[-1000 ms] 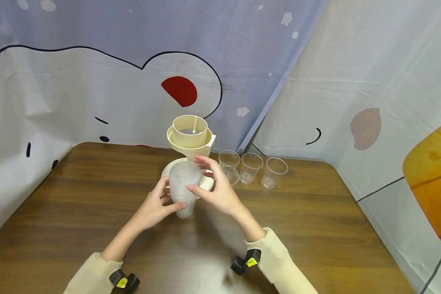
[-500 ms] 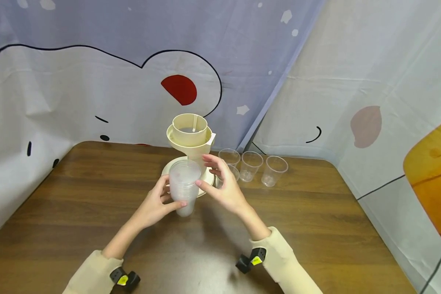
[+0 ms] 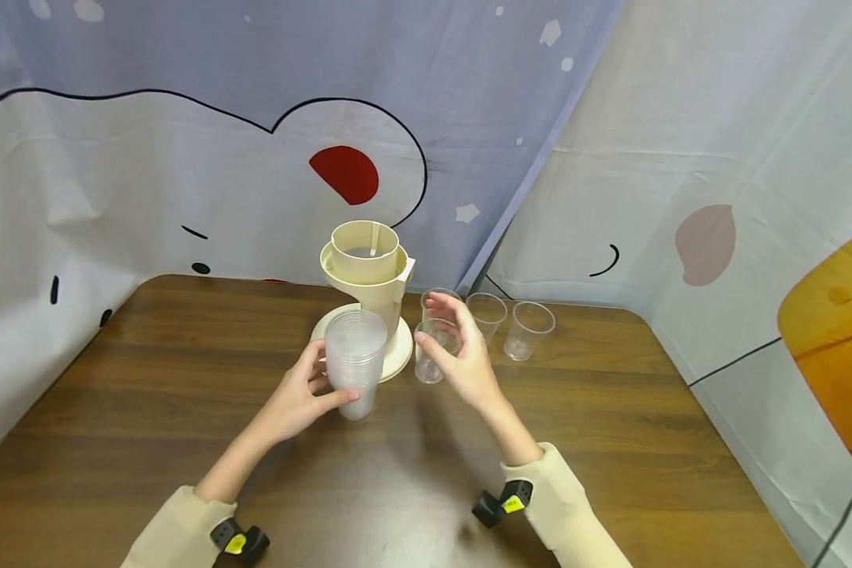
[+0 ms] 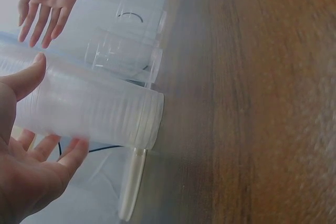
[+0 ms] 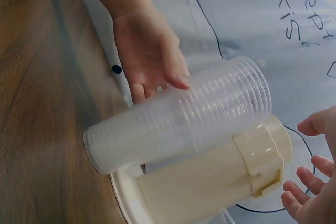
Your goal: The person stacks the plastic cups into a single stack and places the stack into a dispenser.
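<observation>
A stack of nested clear plastic cups (image 3: 358, 355) stands upright in front of the cream cup holder (image 3: 369, 272). My left hand (image 3: 300, 398) grips the stack from the left, thumb in front. To the stack's right is my right hand (image 3: 461, 355), its fingers spread and slightly bent; in the right wrist view nothing lies between that hand's (image 5: 315, 177) fingers. Partly hidden behind it in the head view is a single clear cup (image 3: 428, 371). The left wrist view shows the stack (image 4: 100, 103) between the left thumb and fingers.
Beyond the right hand, several clear cups stand in a group, the rightmost cup (image 3: 528, 331) fully visible. The holder has a round white base (image 3: 401, 359). The wooden table (image 3: 355, 497) ends at a printed curtain (image 3: 206, 181) at the back and right.
My right hand has left the side of the stack and moved right, over the single cup. My left hand and the stack have stayed in place.
</observation>
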### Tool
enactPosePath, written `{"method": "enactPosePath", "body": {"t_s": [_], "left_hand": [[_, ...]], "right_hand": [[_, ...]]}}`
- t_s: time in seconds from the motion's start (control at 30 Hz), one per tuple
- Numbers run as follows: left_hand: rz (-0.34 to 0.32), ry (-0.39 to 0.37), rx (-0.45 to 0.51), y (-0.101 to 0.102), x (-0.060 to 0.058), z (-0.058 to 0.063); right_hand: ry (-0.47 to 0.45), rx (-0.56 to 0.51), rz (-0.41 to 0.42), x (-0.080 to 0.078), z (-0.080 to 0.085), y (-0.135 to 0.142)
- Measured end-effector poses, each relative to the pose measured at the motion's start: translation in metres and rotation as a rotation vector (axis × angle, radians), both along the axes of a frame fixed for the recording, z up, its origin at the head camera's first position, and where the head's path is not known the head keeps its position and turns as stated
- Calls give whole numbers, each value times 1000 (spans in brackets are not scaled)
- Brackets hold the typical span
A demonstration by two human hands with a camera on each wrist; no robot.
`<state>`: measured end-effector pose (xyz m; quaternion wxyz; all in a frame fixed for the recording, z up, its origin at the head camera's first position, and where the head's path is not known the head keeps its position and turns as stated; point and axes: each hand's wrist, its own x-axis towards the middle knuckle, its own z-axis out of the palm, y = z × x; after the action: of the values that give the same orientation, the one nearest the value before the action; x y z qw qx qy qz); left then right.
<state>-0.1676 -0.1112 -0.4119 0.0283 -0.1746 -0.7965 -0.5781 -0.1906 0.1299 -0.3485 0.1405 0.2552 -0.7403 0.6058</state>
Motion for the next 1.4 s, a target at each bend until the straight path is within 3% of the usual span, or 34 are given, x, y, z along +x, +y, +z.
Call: {"method": "enactPosePath", "body": {"t_s": [0.47,1.4], "left_hand": [[7,-14,-7,-1,1,-1],[6,-1,-7,-1,1,0]], "right_hand": [[-9,19,-124,-3,-5,20],[-111,49,-159,-23,-30,33]]}}
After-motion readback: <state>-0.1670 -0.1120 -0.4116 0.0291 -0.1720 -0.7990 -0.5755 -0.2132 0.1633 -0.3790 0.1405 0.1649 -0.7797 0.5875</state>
